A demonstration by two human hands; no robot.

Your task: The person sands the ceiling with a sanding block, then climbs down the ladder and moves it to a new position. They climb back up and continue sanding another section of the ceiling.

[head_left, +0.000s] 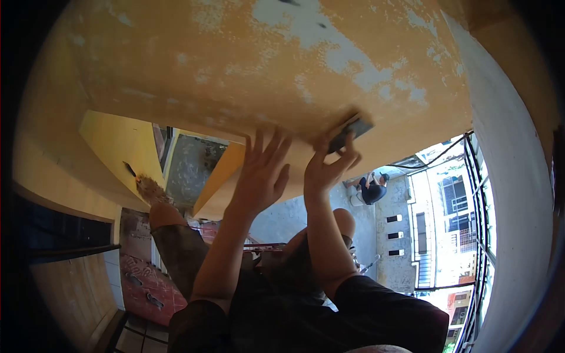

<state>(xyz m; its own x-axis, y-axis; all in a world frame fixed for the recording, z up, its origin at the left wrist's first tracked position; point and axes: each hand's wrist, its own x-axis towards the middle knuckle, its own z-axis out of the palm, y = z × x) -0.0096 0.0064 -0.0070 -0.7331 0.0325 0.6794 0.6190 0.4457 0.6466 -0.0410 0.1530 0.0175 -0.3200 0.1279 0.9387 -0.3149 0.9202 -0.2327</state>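
My right hand [327,169] grips a dark, flat sanding block [352,132] and holds it against the yellow-orange painted wall [218,76]. Motion blurs the block and the fingertips around it. Pale, patchy areas show on the wall's surface above and around the block. My left hand [260,173] has its fingers spread, with the fingertips at the wall's lower edge; it holds nothing. Part of the block's far side is blurred, so its exact shape is hard to make out.
A person [373,189] in dark clothes sits lower down beyond my right arm. Dark cables [475,176] run along the right side beside a pale beam [518,176]. At the left is a reddish floor [147,288] with sandals on it. A yellow ledge [120,150] juts out nearby.
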